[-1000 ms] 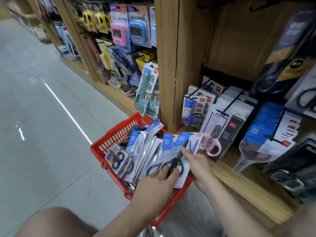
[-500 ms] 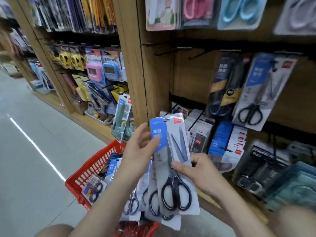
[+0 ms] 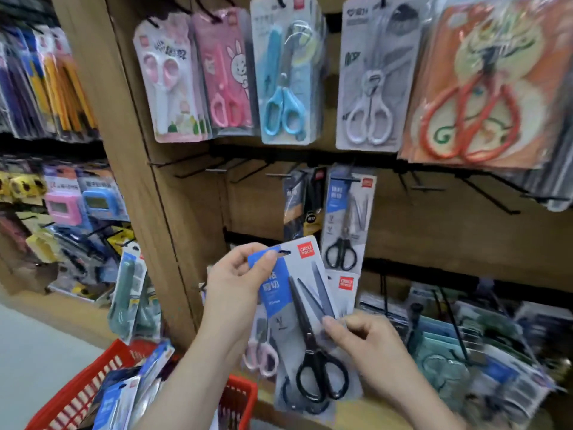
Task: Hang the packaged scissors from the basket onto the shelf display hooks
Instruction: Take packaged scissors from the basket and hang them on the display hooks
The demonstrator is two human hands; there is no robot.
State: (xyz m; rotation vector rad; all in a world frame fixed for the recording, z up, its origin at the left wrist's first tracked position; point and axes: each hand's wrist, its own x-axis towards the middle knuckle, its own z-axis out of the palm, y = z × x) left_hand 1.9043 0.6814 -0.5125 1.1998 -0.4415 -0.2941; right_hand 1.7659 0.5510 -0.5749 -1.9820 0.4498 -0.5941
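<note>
- Plainly, the pack (image 3: 310, 274) is held upright with its front to the person and its slot (image 3: 283, 252) on top, which suits sliding it onto a hook.
- The left hand (image 3: 232, 287) pinches the top left corner, thumb just beside the slot, probably to steer that end.
- The right hand (image 3: 369, 349) pinches the right edge lower down, beside the blades, likely to stop the card swinging.
- Both hands are thus clamped on the pack, which lies between them, left hand higher, right hand lower.
- It is up in front of the shelf (image 3: 130, 150), above the basket (image 3: 74, 395), where more packs remain.
- A matching pack (image 3: 347, 218) hangs just above it, with bare hooks (image 3: 248, 172) to the left on the same rail; which one is meant cannot be told.
- Another pack may sit behind the held one, but blur leaves this unsure.
</note>
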